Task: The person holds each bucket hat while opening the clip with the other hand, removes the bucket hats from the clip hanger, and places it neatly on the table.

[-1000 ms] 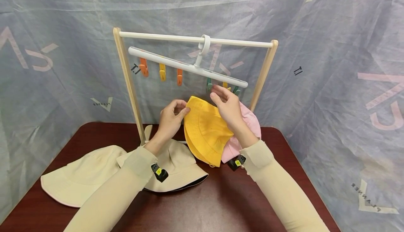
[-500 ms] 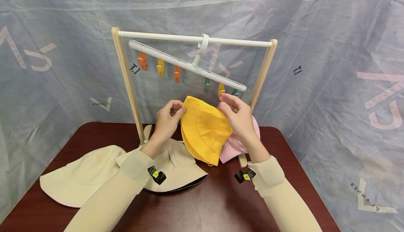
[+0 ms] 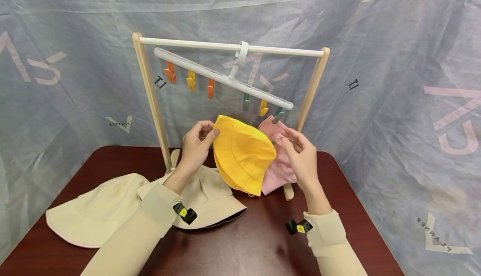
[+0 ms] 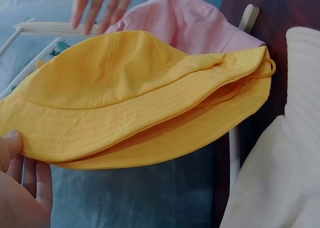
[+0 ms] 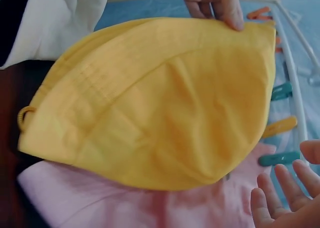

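Beneath the tilted white hanger (image 3: 210,73), a yellow hat (image 3: 244,155) is pinched at its edge between the thumb and fingers of the left hand (image 3: 196,148), while the right hand (image 3: 303,159) is held, fingers apart, near a pink hat (image 3: 279,167).

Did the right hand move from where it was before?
Yes, the right hand went down and rightward in the head view, judged against the rack's right wooden post.
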`<state>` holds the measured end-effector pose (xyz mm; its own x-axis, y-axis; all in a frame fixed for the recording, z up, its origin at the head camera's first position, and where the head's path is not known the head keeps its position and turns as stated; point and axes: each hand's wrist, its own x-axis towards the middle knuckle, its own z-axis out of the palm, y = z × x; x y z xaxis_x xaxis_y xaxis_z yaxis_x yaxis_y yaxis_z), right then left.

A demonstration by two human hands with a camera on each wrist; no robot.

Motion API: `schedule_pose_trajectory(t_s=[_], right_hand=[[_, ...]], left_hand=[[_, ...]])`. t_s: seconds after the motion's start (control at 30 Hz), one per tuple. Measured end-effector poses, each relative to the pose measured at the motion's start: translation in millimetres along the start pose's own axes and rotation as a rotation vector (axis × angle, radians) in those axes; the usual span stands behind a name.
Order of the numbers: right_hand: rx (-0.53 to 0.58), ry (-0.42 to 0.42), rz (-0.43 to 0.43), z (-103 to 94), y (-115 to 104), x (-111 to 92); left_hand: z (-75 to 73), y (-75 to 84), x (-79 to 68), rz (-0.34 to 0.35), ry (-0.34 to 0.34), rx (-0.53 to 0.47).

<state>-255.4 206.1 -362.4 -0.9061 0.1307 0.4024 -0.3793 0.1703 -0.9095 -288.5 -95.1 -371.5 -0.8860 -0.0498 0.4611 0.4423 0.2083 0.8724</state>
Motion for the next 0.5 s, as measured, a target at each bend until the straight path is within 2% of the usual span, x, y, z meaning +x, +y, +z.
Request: schedule_pose_trajectory(t_s=[0.2, 0.5], right_hand=[[-0.015, 0.033, 0.077, -7.5, 16, -13], [-0.047, -0.042, 0.131, -10.6, 35, -25]], left_hand=[[-1.8, 1.5, -6.5, -0.026, 0.026, -0.074], [-3.7, 1.3, -14.4, -0.046, 0.053, -0.166]])
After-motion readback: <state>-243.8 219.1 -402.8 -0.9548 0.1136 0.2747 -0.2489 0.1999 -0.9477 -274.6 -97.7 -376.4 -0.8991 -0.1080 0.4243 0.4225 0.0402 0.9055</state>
